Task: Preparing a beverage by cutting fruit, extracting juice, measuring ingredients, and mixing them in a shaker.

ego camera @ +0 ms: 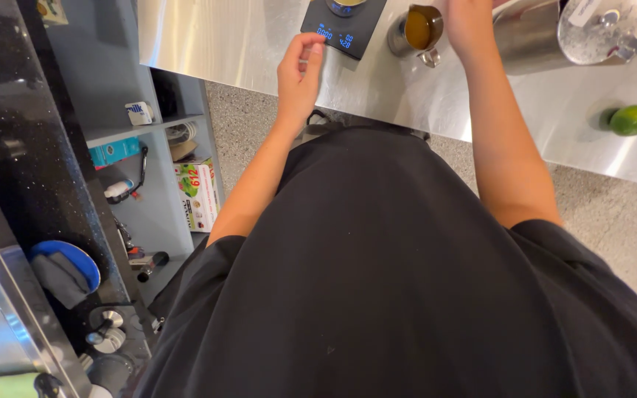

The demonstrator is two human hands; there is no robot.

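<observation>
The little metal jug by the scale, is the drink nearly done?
Partly, it seems. Done: the small metal jug already holds orange-brown liquid, and the black scale is lit. In hand: the left hand reaches to the scale's edge, holding nothing; the right hand is by the jug, its grip out of view. Left: the lime lies whole on the steel counter.

Setting: a café or bar preparation area. Indicators: a stainless-steel counter [259, 44] carrying a black digital scale [343, 28], a small steel pitcher [416, 31] of brown liquid and a lime [632, 119]; open grey shelving [141, 125] stocked with boxed supplies; speckled flooring [613, 214].
</observation>
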